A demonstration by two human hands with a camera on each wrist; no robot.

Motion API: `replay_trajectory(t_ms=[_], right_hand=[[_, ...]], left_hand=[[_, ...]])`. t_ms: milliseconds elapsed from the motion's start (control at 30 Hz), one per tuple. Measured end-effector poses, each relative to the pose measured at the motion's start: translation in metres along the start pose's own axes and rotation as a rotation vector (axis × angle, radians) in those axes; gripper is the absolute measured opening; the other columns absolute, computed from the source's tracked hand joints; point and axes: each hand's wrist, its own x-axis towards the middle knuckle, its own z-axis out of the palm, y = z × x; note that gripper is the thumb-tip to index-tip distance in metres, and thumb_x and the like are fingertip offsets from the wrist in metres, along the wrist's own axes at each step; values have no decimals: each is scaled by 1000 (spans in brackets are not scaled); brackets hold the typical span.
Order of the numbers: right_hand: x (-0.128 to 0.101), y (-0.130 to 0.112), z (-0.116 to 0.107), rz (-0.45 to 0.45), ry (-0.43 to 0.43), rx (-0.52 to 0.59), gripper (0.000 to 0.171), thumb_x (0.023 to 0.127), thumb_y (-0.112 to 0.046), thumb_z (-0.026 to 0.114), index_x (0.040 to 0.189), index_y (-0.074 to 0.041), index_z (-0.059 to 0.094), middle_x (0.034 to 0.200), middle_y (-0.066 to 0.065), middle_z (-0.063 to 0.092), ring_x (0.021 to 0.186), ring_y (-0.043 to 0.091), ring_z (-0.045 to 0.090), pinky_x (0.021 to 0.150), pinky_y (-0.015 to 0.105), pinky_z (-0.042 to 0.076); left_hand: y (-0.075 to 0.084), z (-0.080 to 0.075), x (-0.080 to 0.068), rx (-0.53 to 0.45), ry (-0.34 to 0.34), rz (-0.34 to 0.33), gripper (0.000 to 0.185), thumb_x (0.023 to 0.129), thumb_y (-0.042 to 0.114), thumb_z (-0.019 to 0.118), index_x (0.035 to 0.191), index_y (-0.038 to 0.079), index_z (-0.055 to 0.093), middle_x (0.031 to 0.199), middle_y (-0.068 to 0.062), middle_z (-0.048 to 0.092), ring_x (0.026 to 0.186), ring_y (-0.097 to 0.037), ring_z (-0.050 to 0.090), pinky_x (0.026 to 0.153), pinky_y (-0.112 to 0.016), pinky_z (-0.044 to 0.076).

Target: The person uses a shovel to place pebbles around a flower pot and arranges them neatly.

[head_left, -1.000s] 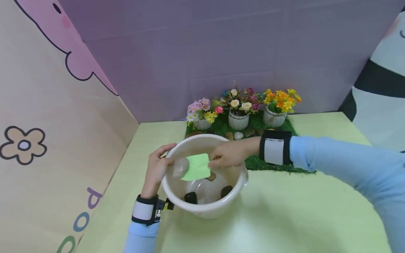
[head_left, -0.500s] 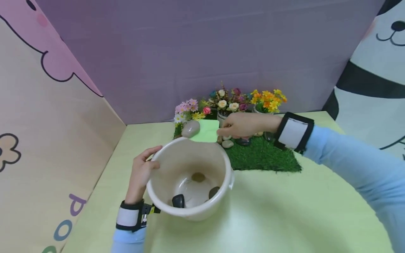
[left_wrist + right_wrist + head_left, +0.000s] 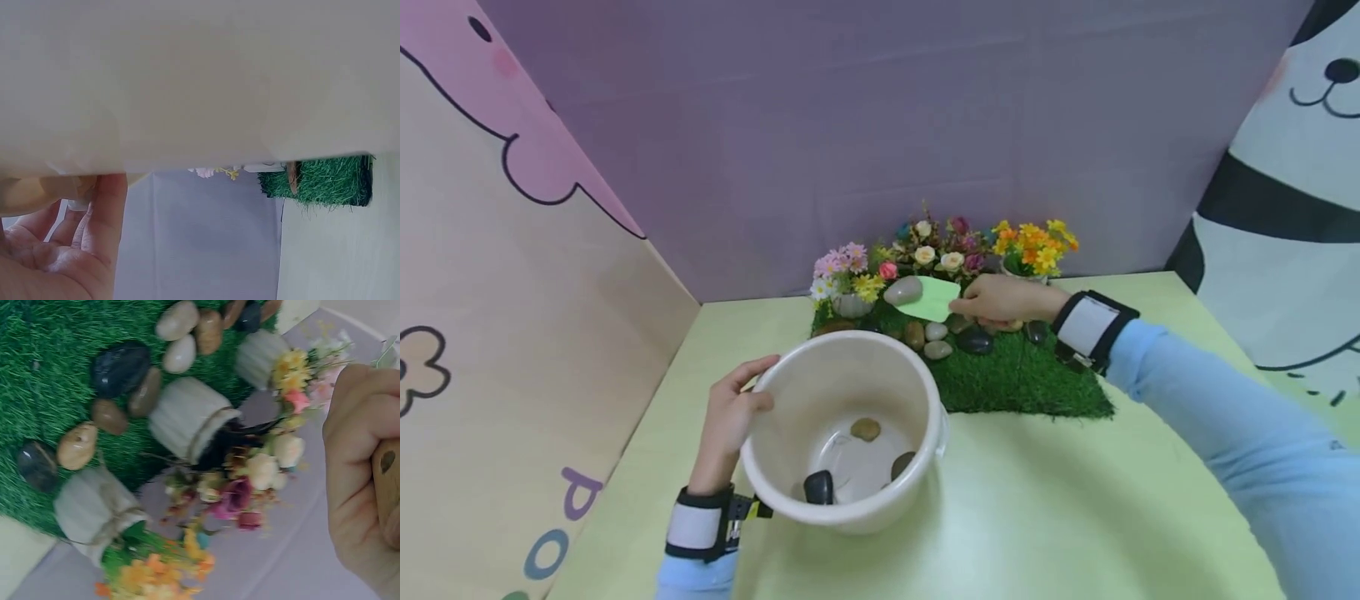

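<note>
Now | my right hand point(image 3: 1000, 300) grips the wooden-handled green scoop point(image 3: 934, 298), pale pebble point(image 3: 902, 290) resting on it above the grass mat point(image 3: 1022, 379) | left hand point(image 3: 730, 417) clasps bucket point(image 3: 790, 392) rim | risk: tilt, and the pebble could roll off.

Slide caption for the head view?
Right hand carries a pebble on a green scoop; left hand steadies the bucket.
</note>
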Motion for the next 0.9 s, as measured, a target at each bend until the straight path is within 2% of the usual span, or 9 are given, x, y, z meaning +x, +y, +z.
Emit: replay_trajectory(t_ms=[167, 300, 467, 633, 767, 900], right_hand=[[12, 19, 15, 25, 1, 44, 43, 95, -37, 40, 65, -10, 52, 43, -2, 33, 37, 12, 28, 46, 27, 35], [20, 25, 24, 18, 20, 35, 42, 95, -36, 41, 65, -10, 52, 46, -3, 34, 40, 13, 32, 50, 29, 38], [26, 27, 23, 31, 73, 13, 42, 95, -37, 41, 63, -11, 50, 46, -3, 34, 40, 12, 34, 50, 31, 39], [28, 31, 21, 46, 99, -4, 41, 95, -37, 42, 67, -11, 55, 47, -3, 37, 40, 12, 37, 51, 32, 41], [29, 36, 21, 60, 105, -13, 43, 95, -37, 41, 61, -13, 51, 46, -3, 35, 39, 13, 36, 49, 30, 39], [33, 36, 28, 57, 116, -17, 45, 95, -36, 42, 56, -14, 48, 44, -4, 34, 38, 12, 35, 45, 27, 36]], left_hand=[[-2, -2, 1, 15, -6, -10, 57, 68, -8, 49, 123, 7, 57, 124, -14, 55, 90, -20, 60, 64, -27, 52], [-2, -7, 0, 31, 7, -10, 57, 69, -8, 50, 124, 6, 56, 124, -15, 54, 90, -17, 60, 65, -25, 51], [2, -9, 2, 37, 19, -9, 58, 68, -8, 50, 125, 6, 55, 125, -12, 53, 85, -13, 59, 64, -26, 52], [5, -5, 3, 27, 36, -3, 57, 69, -9, 49, 124, 5, 56, 125, -10, 53, 82, -8, 58, 64, -25, 52], [5, 0, 4, 20, 26, 12, 56, 69, -10, 49, 123, 5, 57, 124, -11, 53, 81, -6, 58, 64, -23, 51], [-1, 1, -1, 33, 16, -18, 57, 69, -9, 49, 124, 6, 56, 123, -8, 53, 81, -5, 59, 65, -23, 51]])
